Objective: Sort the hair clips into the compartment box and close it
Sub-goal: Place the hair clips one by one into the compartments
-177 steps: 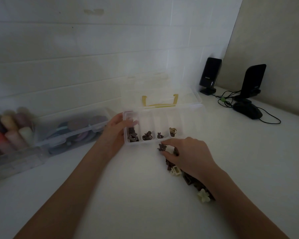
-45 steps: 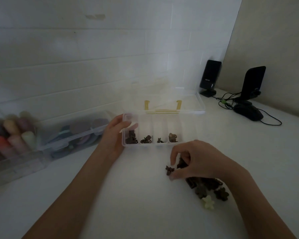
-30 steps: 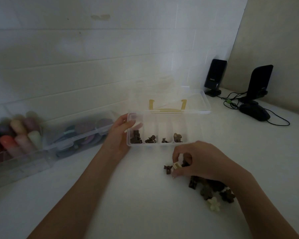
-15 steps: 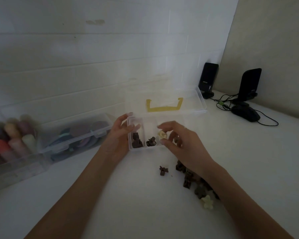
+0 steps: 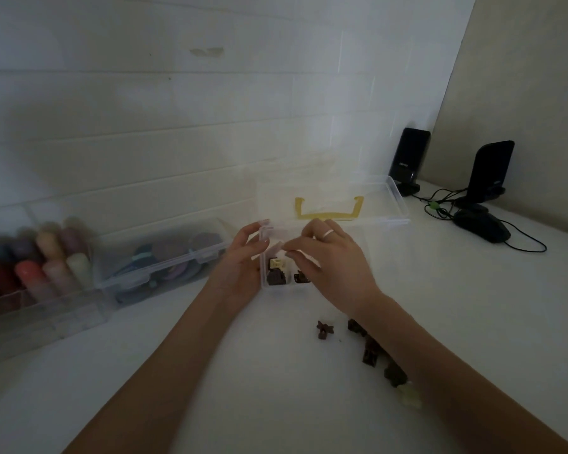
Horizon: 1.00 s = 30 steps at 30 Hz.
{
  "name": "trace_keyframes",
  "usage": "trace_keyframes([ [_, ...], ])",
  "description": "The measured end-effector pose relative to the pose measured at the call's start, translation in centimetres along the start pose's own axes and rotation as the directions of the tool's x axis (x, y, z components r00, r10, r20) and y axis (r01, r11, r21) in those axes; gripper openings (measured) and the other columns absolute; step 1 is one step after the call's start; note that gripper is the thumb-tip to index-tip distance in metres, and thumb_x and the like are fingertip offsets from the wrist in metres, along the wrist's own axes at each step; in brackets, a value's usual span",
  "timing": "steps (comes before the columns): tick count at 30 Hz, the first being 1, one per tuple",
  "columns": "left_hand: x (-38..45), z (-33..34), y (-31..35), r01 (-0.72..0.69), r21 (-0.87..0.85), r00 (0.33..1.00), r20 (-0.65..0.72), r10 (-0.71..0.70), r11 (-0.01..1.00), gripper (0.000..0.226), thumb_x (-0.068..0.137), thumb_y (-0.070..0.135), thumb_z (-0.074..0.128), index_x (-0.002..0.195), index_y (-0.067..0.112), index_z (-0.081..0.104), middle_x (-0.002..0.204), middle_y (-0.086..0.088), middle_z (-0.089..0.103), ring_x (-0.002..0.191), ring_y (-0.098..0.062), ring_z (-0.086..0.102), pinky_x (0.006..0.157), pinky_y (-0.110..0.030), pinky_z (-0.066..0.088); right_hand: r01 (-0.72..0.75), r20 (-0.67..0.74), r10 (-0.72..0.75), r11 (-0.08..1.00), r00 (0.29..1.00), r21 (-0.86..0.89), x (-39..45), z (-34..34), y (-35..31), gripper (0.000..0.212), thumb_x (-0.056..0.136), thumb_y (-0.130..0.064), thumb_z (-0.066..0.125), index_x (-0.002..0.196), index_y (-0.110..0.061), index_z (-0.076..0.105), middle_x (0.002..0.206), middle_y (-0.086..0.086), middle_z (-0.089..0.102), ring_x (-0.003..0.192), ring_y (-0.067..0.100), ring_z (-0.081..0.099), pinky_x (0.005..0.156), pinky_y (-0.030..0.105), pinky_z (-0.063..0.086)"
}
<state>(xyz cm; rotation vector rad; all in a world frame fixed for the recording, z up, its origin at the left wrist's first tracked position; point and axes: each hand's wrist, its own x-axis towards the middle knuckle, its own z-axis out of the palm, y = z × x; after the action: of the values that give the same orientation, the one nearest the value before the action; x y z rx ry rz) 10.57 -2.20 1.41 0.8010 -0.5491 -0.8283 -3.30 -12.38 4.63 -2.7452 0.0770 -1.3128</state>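
Faintly: speaker (image 5: 408, 157) logo illegible; hands over compartment box (image 5: 277, 290).

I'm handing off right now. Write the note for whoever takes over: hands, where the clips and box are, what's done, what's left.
Left hand grips the left end of the compartment box, steadying it.
Right hand hovers over the box, fingers loosely curled, holding nothing visible.
Done: a cream clip lies on dark clips in the leftmost compartment; another dark clip is in the next one. The other compartments are hidden by the hand.
Left: loose clips on the table by the right forearm, including a lone dark one and a pale one. The lid is open; close it last.
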Motion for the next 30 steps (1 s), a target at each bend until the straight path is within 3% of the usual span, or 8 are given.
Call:
trace_keyframes([
  [4, 0.3, -0.3, -0.1, 0.006, 0.002, 1.0, -0.002, -0.006, 1.0, 0.088, 0.027, 0.032, 0.102, 0.106, 0.018, 0.064, 0.115, -0.003, 0.066, 0.107, -0.029, 0.063, 0.098, -0.039, 0.05, -0.198, 0.242, 0.148, 0.961, 0.959, 0.195, -1.6, -3.4, 1.0, 0.012, 0.083, -0.035, 0.064, 0.089, -0.028, 0.071, 0.071, -0.01, 0.06, 0.068, 0.004, 0.049, 0.059, 0.02, 0.042],
  [7, 0.2, -0.4, -0.1, 0.018, -0.012, 1.0, 0.008, -0.018, 1.0, 0.088, 0.027, 0.031, 0.102, 0.105, 0.019, 0.064, 0.119, -0.003, 0.065, 0.113, -0.032, 0.06, 0.107, -0.044, 0.041, -0.24, 0.449, 0.129, 0.95, 0.884, 0.201, -3.5, -4.9, 1.5, 0.027, 0.074, -0.053, 0.064, 0.091, -0.033, 0.071, 0.079, -0.019, 0.062, 0.083, 0.002, 0.054, 0.071, 0.019, 0.046],
  [11, 0.1, -0.2, -0.1, 0.027, -0.009, 1.0, -0.003, -0.027, 1.0, 0.089, 0.026, 0.031, 0.102, 0.106, 0.021, 0.064, 0.116, -0.001, 0.066, 0.106, -0.03, 0.064, 0.102, -0.041, 0.045, -0.215, 0.551, 0.08, 0.959, 0.83, 0.184, -5.7, -4.7, 1.6, 0.041, 0.073, -0.056, 0.064, 0.108, -0.034, 0.068, 0.097, -0.027, 0.058, 0.098, -0.006, 0.051, 0.09, 0.02, 0.043],
  [14, 0.1, -0.1, -0.1, 0.034, 0.003, 0.999, -0.013, -0.034, 0.999, 0.09, 0.025, 0.033, 0.102, 0.105, 0.022, 0.064, 0.111, 0.003, 0.068, 0.1, -0.026, 0.067, 0.089, -0.034, 0.054, -0.218, 0.604, 0.094, 0.967, 0.791, 0.135, -5.7, -4.6, 2.0, 0.042, 0.076, -0.056, 0.062, 0.115, -0.04, 0.064, 0.108, -0.025, 0.061, 0.106, -0.006, 0.049, 0.098, 0.023, 0.037],
  [19, 0.2, -0.3, -0.1, 0.043, 0.001, 0.999, -0.001, -0.043, 0.999, 0.086, 0.027, 0.033, 0.102, 0.104, 0.023, 0.065, 0.111, 0.003, 0.069, 0.101, -0.026, 0.067, 0.086, -0.033, 0.055, -0.178, 0.62, 0.054, 0.974, 0.783, 0.14, -5.5, -4.2, 2.0, 0.022, 0.081, -0.046, 0.063, 0.101, -0.038, 0.07, 0.098, -0.026, 0.065, 0.096, -0.004, 0.054, 0.091, 0.029, 0.044],
  [22, 0.3, -0.5, -0.1, 0.049, 0.003, 0.999, 0.009, -0.049, 0.999, 0.083, 0.031, 0.031, 0.102, 0.105, 0.024, 0.066, 0.115, 0.002, 0.068, 0.104, -0.027, 0.066, 0.087, -0.034, 0.055, -0.214, 0.589, 0.073, 0.961, 0.805, 0.173, -5.3, -4.4, 1.8, 0.011, 0.082, -0.034, 0.069, 0.092, -0.032, 0.073, 0.093, -0.02, 0.068, 0.092, -0.001, 0.056, 0.086, 0.016, 0.043],
  [24, 0.3, -0.5, -0.2, 0.048, 0.004, 0.999, 0.013, -0.048, 0.999, 0.081, 0.03, 0.03, 0.101, 0.104, 0.025, 0.068, 0.114, 0.002, 0.069, 0.103, -0.026, 0.068, 0.088, -0.037, 0.054, -0.253, 0.557, 0.11, 0.949, 0.823, 0.186, -5.3, -4.7, 1.5, 0.01, 0.082, -0.028, 0.07, 0.091, -0.028, 0.074, 0.092, -0.019, 0.067, 0.094, 0.0, 0.054, 0.081, 0.01, 0.042],
  [30, 0.2, -0.5, -0.1, 0.032, 0.007, 0.999, 0.03, -0.032, 0.999, 0.079, 0.029, 0.029, 0.102, 0.101, 0.025, 0.069, 0.11, 0.002, 0.072, 0.096, -0.024, 0.072, 0.087, -0.034, 0.057, -0.35, 0.433, 0.228, 0.909, 0.872, 0.226, -5.4, -5.2, 1.6, 0.012, 0.082, -0.024, 0.07, 0.094, -0.027, 0.072, 0.085, -0.021, 0.064, 0.081, -0.002, 0.06, 0.071, 0.013, 0.049],
])
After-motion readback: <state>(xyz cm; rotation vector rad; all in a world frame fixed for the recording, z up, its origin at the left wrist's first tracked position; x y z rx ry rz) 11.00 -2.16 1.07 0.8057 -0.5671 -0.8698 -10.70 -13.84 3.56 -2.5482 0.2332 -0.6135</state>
